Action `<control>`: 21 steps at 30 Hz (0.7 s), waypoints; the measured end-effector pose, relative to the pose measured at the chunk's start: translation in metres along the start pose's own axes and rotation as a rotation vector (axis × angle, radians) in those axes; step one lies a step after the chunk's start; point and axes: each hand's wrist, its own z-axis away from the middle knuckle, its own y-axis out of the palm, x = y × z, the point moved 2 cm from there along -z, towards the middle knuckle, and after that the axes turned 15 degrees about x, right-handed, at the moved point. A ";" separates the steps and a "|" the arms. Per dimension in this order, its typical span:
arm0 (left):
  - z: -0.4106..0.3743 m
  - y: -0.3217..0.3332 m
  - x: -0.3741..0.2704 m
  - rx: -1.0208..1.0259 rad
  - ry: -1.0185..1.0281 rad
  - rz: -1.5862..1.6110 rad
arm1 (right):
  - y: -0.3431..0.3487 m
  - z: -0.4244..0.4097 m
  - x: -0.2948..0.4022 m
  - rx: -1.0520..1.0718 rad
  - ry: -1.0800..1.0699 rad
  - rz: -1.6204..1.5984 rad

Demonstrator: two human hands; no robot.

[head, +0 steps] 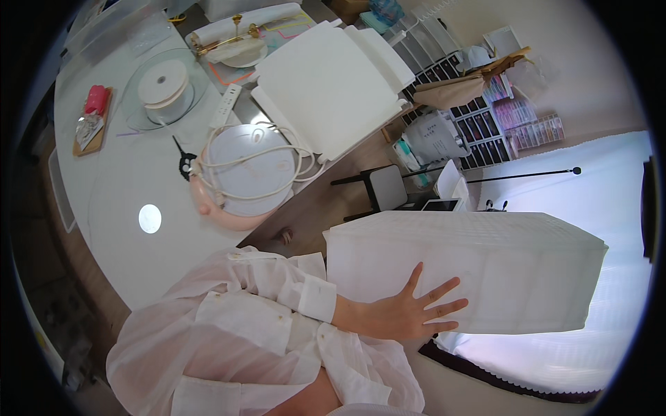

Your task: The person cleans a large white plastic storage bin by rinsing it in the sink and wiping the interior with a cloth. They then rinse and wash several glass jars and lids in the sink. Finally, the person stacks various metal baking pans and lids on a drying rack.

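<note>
A hand that looks like my left hand (400, 314) presses against the face of a large white box (510, 291). Four of its digits are spread wide over the surface, and the fifth is hidden, apparently around the lower edge. The box has a ribbed upper side and sits at chest height, close to my body. A loose white shirt sleeve (281, 281) leads to this hand. My right hand is out of view.
On the white table (119, 270) are a round plate with a coiled cable (250, 166), a power strip (226, 104) and a glass turntable (135, 114). A large white panel (322, 88) overhangs the table edge. Beyond stand a chair (387, 187) and storage racks (481, 135).
</note>
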 end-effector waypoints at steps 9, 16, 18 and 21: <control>-0.129 0.051 0.114 0.107 -0.075 0.045 | -0.063 -0.120 -0.021 -0.079 0.029 -0.033; -0.195 0.085 0.213 0.161 -0.251 0.123 | -0.071 -0.222 -0.047 -0.080 0.064 -0.069; -0.208 0.092 0.242 0.140 -0.308 0.124 | -0.062 -0.258 -0.053 -0.064 0.062 -0.087; -0.233 0.106 0.287 0.068 -0.376 0.153 | -0.047 -0.316 -0.056 -0.036 0.059 -0.081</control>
